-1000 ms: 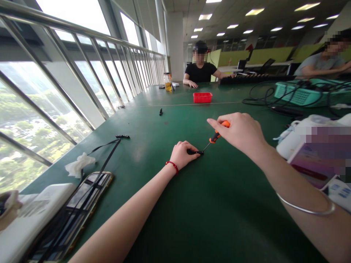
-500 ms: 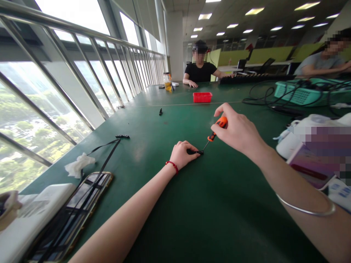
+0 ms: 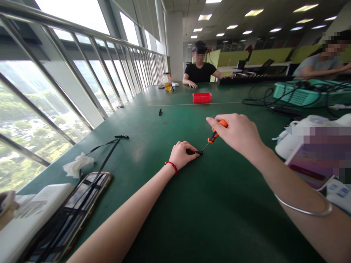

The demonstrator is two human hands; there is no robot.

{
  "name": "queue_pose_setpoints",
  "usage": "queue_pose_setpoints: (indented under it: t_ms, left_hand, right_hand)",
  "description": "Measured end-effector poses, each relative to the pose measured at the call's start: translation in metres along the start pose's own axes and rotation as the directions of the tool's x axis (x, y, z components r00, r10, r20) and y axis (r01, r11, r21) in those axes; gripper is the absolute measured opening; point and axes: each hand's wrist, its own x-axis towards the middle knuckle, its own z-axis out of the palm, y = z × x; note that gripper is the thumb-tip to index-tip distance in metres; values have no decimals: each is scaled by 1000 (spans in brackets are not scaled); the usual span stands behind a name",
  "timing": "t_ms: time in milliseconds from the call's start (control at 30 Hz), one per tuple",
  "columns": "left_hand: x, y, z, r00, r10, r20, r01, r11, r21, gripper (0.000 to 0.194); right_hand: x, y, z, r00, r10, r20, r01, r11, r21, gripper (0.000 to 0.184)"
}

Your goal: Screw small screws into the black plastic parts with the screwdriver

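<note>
Phone (image 3: pixel 104 178): lies at near left on the green table (image 3: pixel 192 208), a black strap (image 3: pixel 109 153) across it, untouched and with no change to report
Tissue (image 3: pixel 78 165): crumpled, near the far end of the phone, just as it was a second ago
Loose piece (image 3: pixel 160 111): small and black, farther out, well apart from both hands, in the same place as before
Left hand (image 3: pixel 182 154): rests on the table, fingers and thumb drawn narrow on the black part (image 3: pixel 199 152); it has not shifted, so it seems to be keeping the part steady
Black part: mid-table, left end under the fingers, right end free
Red tray (image 3: pixel 202 98): beyond the hands, unchanged
Screwdriver (image 3: pixel 214 136): slopes down leftward to the part's right end, leaning over more than half a second ago; whether the tip sits in a screw is too small to tell
Right hand (image 3: pixel 238 133): holds the orange handle, fingers curled; the thumb now stretches forward, where the index finger was raised before, which reads as turning still under way
</note>
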Motion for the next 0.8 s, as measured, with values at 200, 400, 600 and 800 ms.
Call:
queue_pose_setpoints:
  t_ms: [200, 400, 600, 800]
  left_hand:
    - [1, -3, 2, 1000, 7, -4, -7, 1000, 9, 15]
    - [1, -2, 2, 1000, 10, -6, -10, 1000, 5, 13]
    - [1, -2, 2, 1000, 11, -4, -11, 1000, -2, 14]
    - [1, -3, 2, 1000, 12, -3, -12, 1000, -4, 14]
  right_hand:
    - [0, 0, 1, 999, 13, -47, -12, 1000, 18, 20]
    - [0, 0, 0, 999, 3, -39, -3, 1000, 10, 22]
    - [0, 0, 1, 999, 15, -53, -16, 1000, -8, 26]
    - [0, 0, 3, 998, 11, -60, -11, 1000, 1, 21]
